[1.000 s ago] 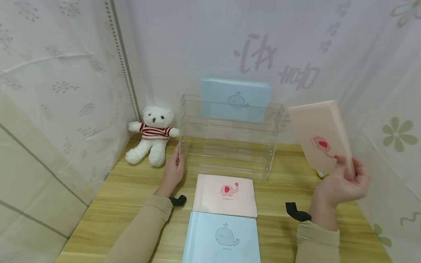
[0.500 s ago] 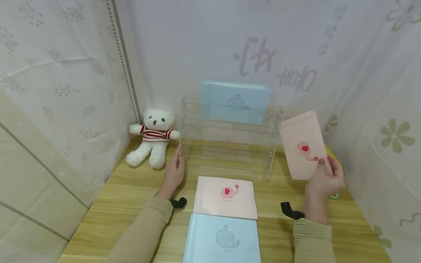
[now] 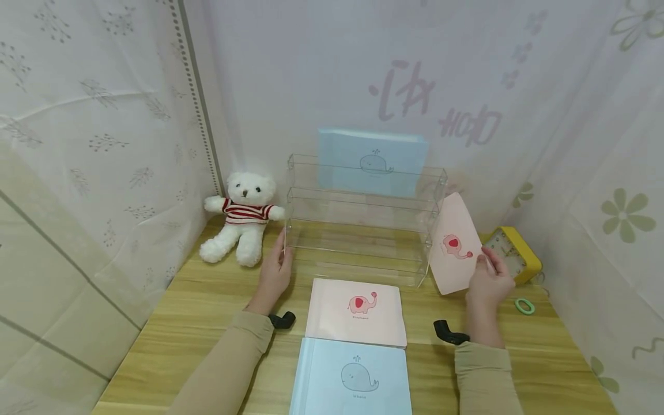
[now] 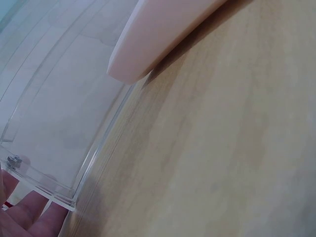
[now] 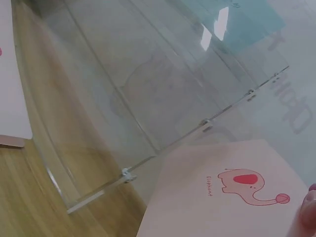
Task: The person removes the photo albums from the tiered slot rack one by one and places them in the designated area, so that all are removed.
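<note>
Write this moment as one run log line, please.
left hand: steadies clear acrylic rack | right hand: holds pink elephant book beside rack

I see a light wooden table (image 3: 207,323). On it stand a clear acrylic rack (image 3: 363,230) at the back, a white teddy bear (image 3: 240,222) to its left and a yellow clock (image 3: 516,253) to its right. A green ring (image 3: 524,305) lies near the clock. In front of the rack lie a pink elephant book (image 3: 358,311) and a blue whale book (image 3: 353,377).
</note>
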Demonstrator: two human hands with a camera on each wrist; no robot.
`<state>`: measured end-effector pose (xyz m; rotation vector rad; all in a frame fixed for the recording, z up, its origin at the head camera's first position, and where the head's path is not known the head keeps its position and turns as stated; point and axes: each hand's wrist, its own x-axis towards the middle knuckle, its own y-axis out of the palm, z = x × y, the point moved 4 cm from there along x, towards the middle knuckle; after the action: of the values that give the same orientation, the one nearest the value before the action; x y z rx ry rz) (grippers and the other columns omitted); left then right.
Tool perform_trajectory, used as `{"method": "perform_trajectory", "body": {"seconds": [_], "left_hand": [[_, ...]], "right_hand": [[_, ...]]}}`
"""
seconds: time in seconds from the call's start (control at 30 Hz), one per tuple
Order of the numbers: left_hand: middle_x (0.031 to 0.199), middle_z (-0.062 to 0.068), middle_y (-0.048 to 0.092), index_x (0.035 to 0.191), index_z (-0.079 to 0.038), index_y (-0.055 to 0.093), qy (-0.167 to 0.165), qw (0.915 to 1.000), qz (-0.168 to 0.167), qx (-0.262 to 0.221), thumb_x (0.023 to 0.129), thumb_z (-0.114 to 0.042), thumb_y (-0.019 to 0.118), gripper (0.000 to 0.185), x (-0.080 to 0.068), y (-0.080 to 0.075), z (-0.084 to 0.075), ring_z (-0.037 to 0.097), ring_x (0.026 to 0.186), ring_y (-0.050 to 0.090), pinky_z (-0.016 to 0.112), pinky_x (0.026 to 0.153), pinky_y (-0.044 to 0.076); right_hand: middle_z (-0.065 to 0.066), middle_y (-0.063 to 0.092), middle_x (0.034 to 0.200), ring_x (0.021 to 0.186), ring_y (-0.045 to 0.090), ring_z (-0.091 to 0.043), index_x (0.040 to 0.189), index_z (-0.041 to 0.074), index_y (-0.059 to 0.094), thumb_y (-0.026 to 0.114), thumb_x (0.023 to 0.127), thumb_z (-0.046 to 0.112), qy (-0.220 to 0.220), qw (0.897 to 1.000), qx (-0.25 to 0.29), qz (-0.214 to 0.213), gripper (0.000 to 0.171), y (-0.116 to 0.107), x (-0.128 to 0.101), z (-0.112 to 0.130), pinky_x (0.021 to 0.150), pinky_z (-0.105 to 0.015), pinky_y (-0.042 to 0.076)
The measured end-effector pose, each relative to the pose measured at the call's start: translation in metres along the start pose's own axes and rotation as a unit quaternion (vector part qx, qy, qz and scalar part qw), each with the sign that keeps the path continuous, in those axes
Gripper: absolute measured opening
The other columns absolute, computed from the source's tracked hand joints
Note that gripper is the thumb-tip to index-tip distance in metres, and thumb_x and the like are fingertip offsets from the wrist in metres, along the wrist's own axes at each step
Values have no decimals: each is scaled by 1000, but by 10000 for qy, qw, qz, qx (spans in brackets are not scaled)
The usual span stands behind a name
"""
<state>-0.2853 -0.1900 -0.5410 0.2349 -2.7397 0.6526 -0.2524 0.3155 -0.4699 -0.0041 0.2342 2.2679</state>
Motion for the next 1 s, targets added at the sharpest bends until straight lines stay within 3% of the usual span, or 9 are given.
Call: {"method": "perform_trajectory", "body": {"seconds": [0.37,0.7,0.87,1.0], "left_hand": [[170,23,49,178,-22,25,-3,10000,38,-49,119,-26,46,62,0,2,1,43,153,53,62,122,51],[168,23,51,178,-22,25,-110,9999,41,79,120,-29,45,62,-1,0,0,42,154,53,60,123,51],[175,19,43,178,-24,24,-127,9999,89,49,120,-31,44,62,-1,0,0,42,156,50,61,124,49],[173,20,45,178,-24,23,-106,9999,81,64,120,-31,42,62,-1,0,0,43,155,51,62,123,50]], "right_hand": [[-1,69,142,127,68,-13,135,14,81,66,109,11,499,9985,-220,17,30,4,0,-15,111,-21,58],[-2,61,160,139,62,-15,138,18,79,62,112,12,832,9962,-260,56,32,6,6,-24,121,-28,53],[0,58,162,140,59,-14,143,19,76,63,112,14,920,9948,-397,155,34,4,7,-24,120,-25,53],[1,53,167,141,58,-12,145,21,75,62,112,16,949,9935,-563,268,35,1,7,-24,117,-21,53]]}}
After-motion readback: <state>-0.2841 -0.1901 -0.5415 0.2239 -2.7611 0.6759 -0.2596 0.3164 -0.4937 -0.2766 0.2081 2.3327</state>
